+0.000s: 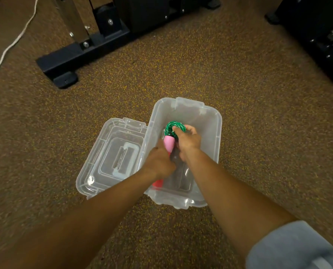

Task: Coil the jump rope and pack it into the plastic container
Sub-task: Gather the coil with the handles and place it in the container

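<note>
Both hands reach into the bin (216, 133) on the floor: the right hand (188, 141) grips the coiled rope (174, 127) so it cannot unwind, and the left hand (159, 162) clasps the handle (169, 145) to seat it.

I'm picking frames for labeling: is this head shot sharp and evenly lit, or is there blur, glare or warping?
Head view: both hands, left hand and right hand, are slightly motion-blurred; small glare spots on the container and lid; wide-angle bending at the edges; corners darker than the centre; green rope still readable.
</note>
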Motion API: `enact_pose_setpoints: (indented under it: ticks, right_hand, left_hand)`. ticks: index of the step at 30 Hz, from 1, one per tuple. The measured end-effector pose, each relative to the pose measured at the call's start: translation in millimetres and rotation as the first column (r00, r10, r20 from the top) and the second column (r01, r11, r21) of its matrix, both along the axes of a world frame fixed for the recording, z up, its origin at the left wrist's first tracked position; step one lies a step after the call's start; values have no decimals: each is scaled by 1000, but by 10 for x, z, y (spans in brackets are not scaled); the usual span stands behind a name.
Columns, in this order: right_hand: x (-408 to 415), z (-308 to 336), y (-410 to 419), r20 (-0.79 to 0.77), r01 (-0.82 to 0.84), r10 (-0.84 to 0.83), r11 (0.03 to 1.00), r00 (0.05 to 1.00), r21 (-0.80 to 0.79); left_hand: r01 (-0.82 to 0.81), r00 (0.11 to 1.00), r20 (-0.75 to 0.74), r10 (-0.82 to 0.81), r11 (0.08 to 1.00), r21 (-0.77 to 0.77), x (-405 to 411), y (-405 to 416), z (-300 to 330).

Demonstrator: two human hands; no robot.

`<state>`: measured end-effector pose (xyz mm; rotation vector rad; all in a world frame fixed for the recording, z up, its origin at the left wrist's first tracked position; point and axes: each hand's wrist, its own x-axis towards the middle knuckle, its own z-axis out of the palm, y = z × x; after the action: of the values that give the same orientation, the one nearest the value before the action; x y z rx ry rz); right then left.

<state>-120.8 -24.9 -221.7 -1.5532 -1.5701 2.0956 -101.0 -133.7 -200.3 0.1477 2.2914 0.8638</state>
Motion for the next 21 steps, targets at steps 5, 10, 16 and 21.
enact_pose_setpoints:
  ticks: [5, 10, 16, 21]
  right_hand:
    - [-35, -56, -47, 154, -230, 196, 939, 969, 254]
    - [93, 307, -155, 216, -255, 184, 894, 959, 368]
    - [361, 813, -473, -177, -101, 234, 828, 956, 551]
    - [301, 1200, -946, -301, -220, 502, 738, 811, 637]
  left_hand:
    - [45, 999, -1, -45, 999, 4, 16, -30, 83]
    - [82, 995, -53, -80, 996, 28, 89, -109, 384]
    - [12, 977, -210, 31, 980, 200, 371, -500, 982]
    - [-317, 887, -215, 410, 876, 362, 454, -1111, 1026]
